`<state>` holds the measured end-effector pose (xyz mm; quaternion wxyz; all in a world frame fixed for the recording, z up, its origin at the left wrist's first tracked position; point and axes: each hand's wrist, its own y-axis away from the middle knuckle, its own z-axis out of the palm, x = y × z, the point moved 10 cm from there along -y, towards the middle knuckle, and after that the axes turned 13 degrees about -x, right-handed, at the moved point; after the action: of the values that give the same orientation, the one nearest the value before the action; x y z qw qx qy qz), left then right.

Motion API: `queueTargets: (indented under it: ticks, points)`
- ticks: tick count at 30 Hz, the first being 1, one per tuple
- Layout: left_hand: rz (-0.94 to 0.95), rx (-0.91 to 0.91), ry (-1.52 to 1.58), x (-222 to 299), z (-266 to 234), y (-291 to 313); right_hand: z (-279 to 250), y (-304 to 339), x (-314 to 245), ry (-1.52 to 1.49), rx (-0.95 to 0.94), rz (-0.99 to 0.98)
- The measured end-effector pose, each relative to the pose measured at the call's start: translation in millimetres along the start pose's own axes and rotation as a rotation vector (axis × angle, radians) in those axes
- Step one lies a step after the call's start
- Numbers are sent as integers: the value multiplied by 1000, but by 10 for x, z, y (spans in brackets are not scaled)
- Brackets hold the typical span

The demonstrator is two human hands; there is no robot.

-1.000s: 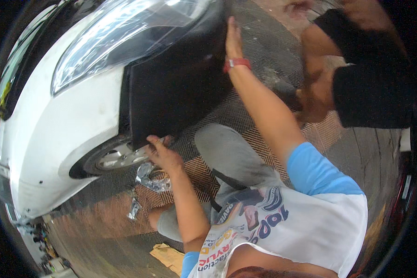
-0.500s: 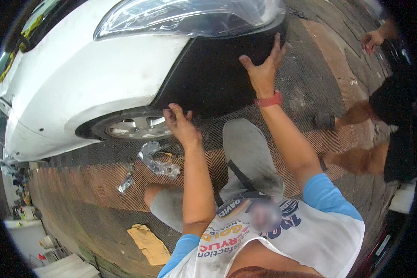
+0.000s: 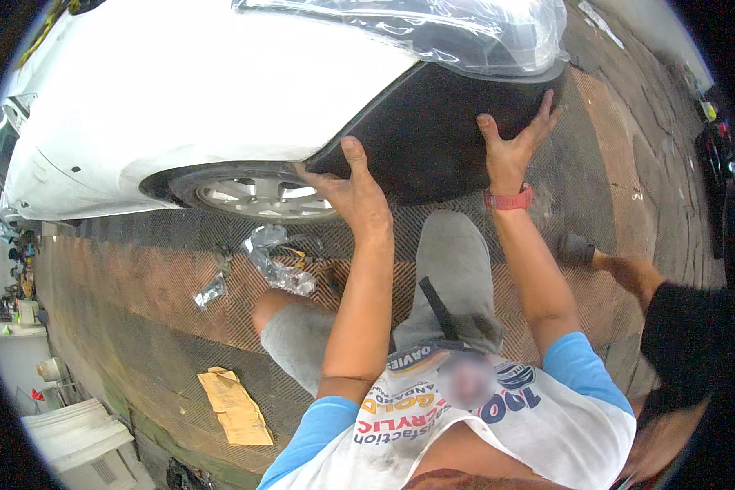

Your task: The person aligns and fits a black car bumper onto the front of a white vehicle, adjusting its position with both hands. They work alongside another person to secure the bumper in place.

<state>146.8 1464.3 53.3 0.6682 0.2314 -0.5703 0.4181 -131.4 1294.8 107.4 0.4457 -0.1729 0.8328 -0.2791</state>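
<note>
In front of me stands a white car (image 3: pixel 245 90) with a headlight wrapped in clear plastic (image 3: pixel 498 37). Below the headlight is a black area (image 3: pixel 433 122) bordered by the white body panel. My left hand (image 3: pixel 355 192) is open, its thumb up and its fingers stretched toward the wheel (image 3: pixel 261 196), overlapping the black area's lower left corner. Open too, my right hand (image 3: pixel 514 151) spreads thumb and fingers before the right part of the black area, a red watch on its wrist. Neither holds anything; whether they touch the car I cannot tell.
Crumpled clear plastic (image 3: pixel 278 261) and a smaller plastic piece (image 3: pixel 212 290) lie on the patterned floor mat (image 3: pixel 163 269). A brown paper piece (image 3: pixel 233 406) is at lower left. On the right, another person's leg (image 3: pixel 633 273) reaches toward the mat.
The view has shifted, so the car sits farther right. My left hand has risen and opened from curled fingers; my right stays spread. The other person's hand has left the view.
</note>
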Motion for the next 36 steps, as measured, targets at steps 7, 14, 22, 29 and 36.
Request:
queueTargets:
  ticks: [7,14,22,29,36]
  points:
    - [88,-34,204,-153,-75,-172,-22,13,-61,59,11,-49]
    - [73,-83,354,-176,-62,-232,50,46,-34,55,2,-19]
    - [99,60,199,-271,-178,-253,88,21,-73,47,-20,-48]
    - [200,-8,72,-173,-187,-276,93,98,-118,67,-57,17]
    - [213,-60,148,-75,-171,-267,145,102,-118,77,-70,13]
